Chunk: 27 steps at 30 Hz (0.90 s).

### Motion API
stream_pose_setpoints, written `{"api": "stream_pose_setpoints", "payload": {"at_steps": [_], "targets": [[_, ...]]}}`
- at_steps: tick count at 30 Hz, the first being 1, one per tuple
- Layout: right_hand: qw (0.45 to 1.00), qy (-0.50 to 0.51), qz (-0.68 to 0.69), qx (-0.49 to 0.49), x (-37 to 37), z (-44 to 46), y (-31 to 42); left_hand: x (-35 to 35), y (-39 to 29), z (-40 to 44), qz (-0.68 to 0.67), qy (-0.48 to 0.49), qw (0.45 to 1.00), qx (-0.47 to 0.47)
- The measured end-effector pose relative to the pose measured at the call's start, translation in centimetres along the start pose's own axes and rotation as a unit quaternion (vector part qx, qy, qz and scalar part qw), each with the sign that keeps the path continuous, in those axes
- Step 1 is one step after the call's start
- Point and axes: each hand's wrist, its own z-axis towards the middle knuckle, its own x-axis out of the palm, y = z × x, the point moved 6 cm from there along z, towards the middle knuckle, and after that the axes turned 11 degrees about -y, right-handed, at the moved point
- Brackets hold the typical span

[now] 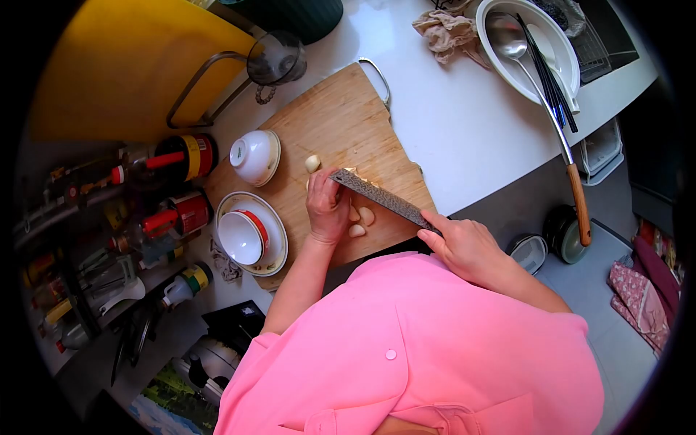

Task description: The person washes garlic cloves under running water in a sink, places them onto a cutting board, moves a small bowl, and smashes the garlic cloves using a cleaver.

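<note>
My right hand (pixel 467 246) is closed around the handle end of a kitchen knife (pixel 384 197), whose broad speckled blade points up and left across the wooden cutting board (pixel 348 116). At the blade's far end my left hand (pixel 328 208) is curled, its fingertips against the blade. What those fingers hold, if anything, is hidden. Pale cut garlic pieces (pixel 355 172) show along the far side of the blade. Peeled garlic cloves (pixel 366 216) lie on the near side, and one whole clove (pixel 312 163) sits just beyond my left hand.
A white bowl (pixel 250 158) rests tipped on the board's left part. Beside it, a smaller bowl (pixel 241 238) sits inside a wider dish (pixel 279 246). A white basin (pixel 493 58) with a ladle (pixel 554 119) and chopsticks stands upper right. Bottles (pixel 192 279) crowd the left.
</note>
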Motion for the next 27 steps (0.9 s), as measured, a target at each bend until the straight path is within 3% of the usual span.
{"api": "stream_pose_setpoints", "payload": {"at_steps": [10,12,27], "targets": [[0.998,-0.01,-0.058,0.002,1.0,0.9,0.8,0.1,0.6,-0.5,-0.014,-0.014,0.998,-0.052],[0.999,0.003,-0.028,0.02,0.9,0.8,0.7,0.5,0.8,-0.6,-0.016,0.001,0.995,-0.099],[0.994,0.017,0.094,0.05,1.9,2.1,-0.6,0.5,-0.2,-0.2,-0.019,0.017,0.999,-0.039]]}}
